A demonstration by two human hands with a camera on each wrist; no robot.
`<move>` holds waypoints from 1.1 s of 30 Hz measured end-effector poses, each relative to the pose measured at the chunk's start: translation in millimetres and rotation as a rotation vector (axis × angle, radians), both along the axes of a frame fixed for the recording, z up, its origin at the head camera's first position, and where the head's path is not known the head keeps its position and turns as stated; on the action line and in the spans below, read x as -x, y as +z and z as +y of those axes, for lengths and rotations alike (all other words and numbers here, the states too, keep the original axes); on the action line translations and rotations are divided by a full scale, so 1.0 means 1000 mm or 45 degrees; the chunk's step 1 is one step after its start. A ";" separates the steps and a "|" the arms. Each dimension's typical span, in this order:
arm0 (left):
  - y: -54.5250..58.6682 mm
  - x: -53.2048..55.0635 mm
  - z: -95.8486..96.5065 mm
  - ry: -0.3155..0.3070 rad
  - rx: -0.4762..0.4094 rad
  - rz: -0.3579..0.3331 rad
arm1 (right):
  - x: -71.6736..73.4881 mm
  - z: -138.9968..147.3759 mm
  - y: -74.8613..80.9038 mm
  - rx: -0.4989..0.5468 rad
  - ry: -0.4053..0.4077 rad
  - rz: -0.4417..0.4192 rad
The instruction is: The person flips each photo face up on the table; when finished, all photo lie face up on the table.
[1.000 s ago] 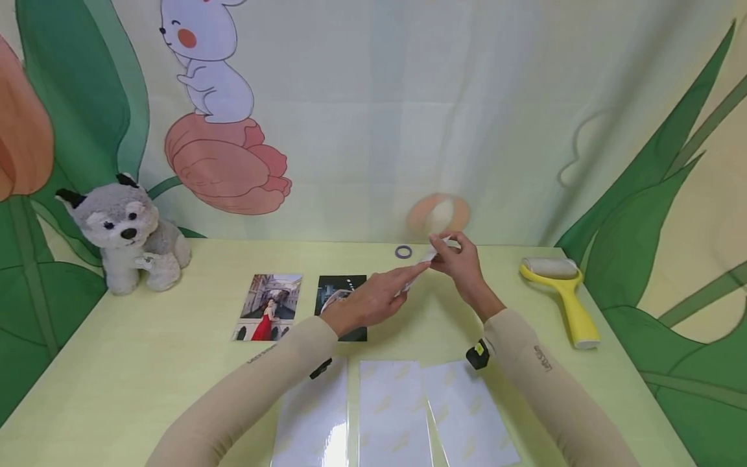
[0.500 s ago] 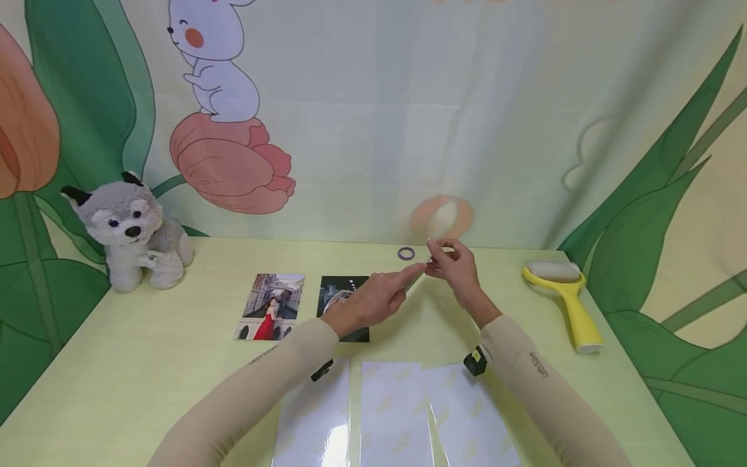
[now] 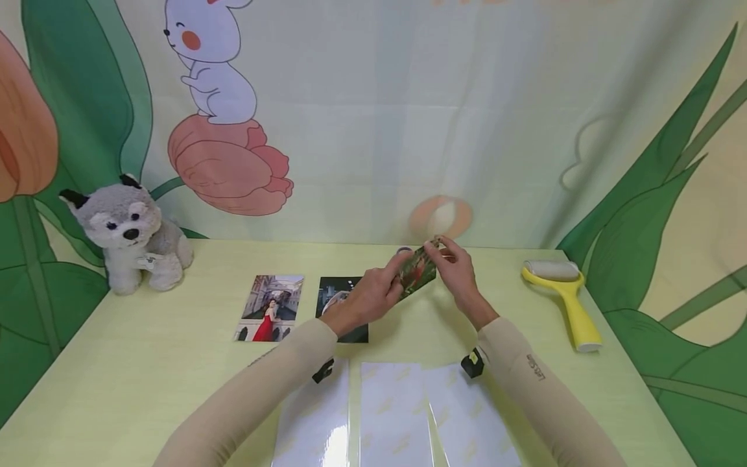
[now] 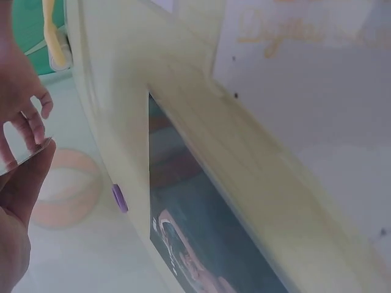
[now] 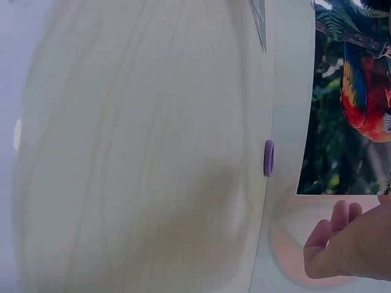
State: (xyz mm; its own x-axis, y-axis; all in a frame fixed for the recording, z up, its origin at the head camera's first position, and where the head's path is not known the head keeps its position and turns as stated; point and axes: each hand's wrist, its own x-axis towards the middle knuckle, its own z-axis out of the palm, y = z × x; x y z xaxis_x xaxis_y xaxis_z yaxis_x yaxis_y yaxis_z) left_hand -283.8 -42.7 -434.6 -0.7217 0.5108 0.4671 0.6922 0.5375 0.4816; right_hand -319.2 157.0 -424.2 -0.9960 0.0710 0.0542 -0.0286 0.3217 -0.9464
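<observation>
Above the table, both hands hold a photo of a red parrot [image 3: 419, 272], tilted so its picture side shows. The left hand [image 3: 375, 292] grips its left end, thumb on the front. At the upper right corner, the right hand [image 3: 458, 272] pinches the photo between thumb and fingers. The right wrist view has the parrot photo [image 5: 336, 122] large at the right, above the right hand [image 5: 354, 244]. Two more photos lie flat: a person in a red dress [image 3: 271, 308] and a dark picture [image 3: 357, 334] partly covered by the left hand.
Three glossy white sheets [image 3: 393, 415] lie side by side along the front. A purple ring [image 3: 404, 250] sits behind the held photo, partly hidden. A yellow-handled roller [image 3: 566, 298] lies at the right, and a plush dog [image 3: 131, 237] sits at the back left against a printed curtain.
The held photo has turned from a pale, nearly edge-on view to show its parrot picture. The right hand has shifted slightly; both hands keep their hold.
</observation>
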 end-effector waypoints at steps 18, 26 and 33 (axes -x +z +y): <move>0.006 0.002 -0.005 0.134 -0.364 -0.246 | -0.002 0.003 -0.021 0.533 0.373 -0.135; 0.007 0.001 -0.004 0.160 -0.426 -0.286 | -0.008 -0.002 -0.022 0.807 0.414 -0.239; 0.007 0.000 -0.003 0.176 -0.450 -0.327 | -0.008 -0.002 -0.025 0.827 0.402 -0.261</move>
